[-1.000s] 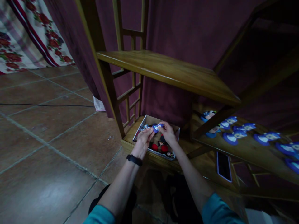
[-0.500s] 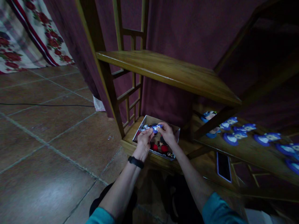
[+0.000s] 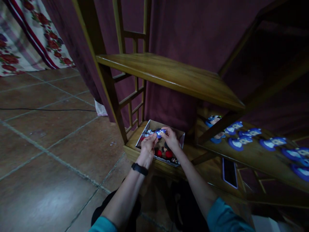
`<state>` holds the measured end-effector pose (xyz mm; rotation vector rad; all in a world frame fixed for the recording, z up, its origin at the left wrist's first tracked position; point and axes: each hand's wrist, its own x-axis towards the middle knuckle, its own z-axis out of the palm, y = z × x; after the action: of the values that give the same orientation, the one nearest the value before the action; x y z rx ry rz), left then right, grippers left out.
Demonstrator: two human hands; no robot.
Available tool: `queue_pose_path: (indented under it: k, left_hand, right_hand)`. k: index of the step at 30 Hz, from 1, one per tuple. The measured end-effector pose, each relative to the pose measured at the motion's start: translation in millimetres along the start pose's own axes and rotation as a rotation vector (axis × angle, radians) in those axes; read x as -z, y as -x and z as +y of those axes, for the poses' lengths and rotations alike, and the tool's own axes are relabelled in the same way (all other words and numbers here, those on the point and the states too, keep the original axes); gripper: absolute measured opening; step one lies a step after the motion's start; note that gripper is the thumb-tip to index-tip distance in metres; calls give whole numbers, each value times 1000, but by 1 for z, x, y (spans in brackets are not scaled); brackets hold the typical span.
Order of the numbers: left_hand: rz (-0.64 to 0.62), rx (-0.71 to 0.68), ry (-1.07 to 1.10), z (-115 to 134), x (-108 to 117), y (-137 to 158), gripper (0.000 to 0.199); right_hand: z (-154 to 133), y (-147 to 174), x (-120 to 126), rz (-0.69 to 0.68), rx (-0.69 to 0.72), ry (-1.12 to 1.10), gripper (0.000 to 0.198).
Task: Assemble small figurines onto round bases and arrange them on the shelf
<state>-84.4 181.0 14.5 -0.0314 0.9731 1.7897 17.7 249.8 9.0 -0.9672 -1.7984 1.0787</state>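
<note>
Between my two hands is a small blue-and-white figurine (image 3: 160, 132), held above an open cardboard box (image 3: 182, 139). My left hand (image 3: 149, 144) grips its left side, fingers closed. From the right, my right hand (image 3: 170, 137) pinches its other side. Inside the box lie red-and-black figurines (image 3: 167, 152) near the front and a pale blue-and-white one (image 3: 149, 132) at the left. My hands hide part of the box's contents and much of the held figurine.
The box stands on the low shelf of a wooden rack, beneath a higher wooden board (image 3: 169, 75). To the right, several blue-and-white figurines (image 3: 241, 141) line another shelf (image 3: 260, 161). A phone (image 3: 229, 172) lies below them. A dark cable (image 3: 48, 110) crosses the tiled floor.
Both hands keep hold of the figurine in nearly the same place over the box. The whole view has shifted slightly.
</note>
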Motion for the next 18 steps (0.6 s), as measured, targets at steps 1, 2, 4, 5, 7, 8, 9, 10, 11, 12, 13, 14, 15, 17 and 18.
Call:
queue_pose_path:
  k: [1,2,4,5,7,8,9,10,11,12,13,14,15,17,18]
  left_hand:
    - [-7,10,0,0,0,0,6]
    - [-14,24,-1,1,1,-1,7]
    - [-31,60,-11,3,2,-3,8]
    - [-43,75,-21,4,3,-4,8]
    - [-72,90,-50,6,4,-7,8]
    - [-92,90,-66,7,4,-8,8]
    - [-113,84,-80,7,4,-10,8]
    - [-131,75,-90,8,4,-11,10]
    - [-146,66,-96,8,3,-12,12]
    - [-155,58,-98,7,3,-12,15]
    - [-159,46,-97,7,3,-13,17]
    - [-159,29,-94,6,3,-13,20]
    - [-156,4,-89,5,3,-13,22]
    - [-167,-66,-86,5,2,-13,26]
    - [-183,-107,-93,5,2,-13,28]
  right_hand:
    - [1,0,0,-6,3,3,27]
    - [2,-1,1,-13,7,10,27]
    - [4,-2,2,-23,14,27,25]
    - [5,-2,2,-25,19,34,25]
    - [7,-4,2,-33,29,39,25]
    - [7,-5,3,-36,34,32,25]
    - [7,-5,3,-38,39,17,25]
    - [6,-6,3,-40,43,-6,26]
    - [5,-5,3,-46,45,-33,27]
    - [4,-5,4,-56,48,-60,29]
    - [2,-4,4,-69,50,-81,32]
    - [1,-4,5,-83,53,-94,35]
    - [-1,-3,5,-94,57,-99,37]
    - [-2,-1,6,-93,67,-92,39]
    - [-2,0,5,-87,71,-88,38]
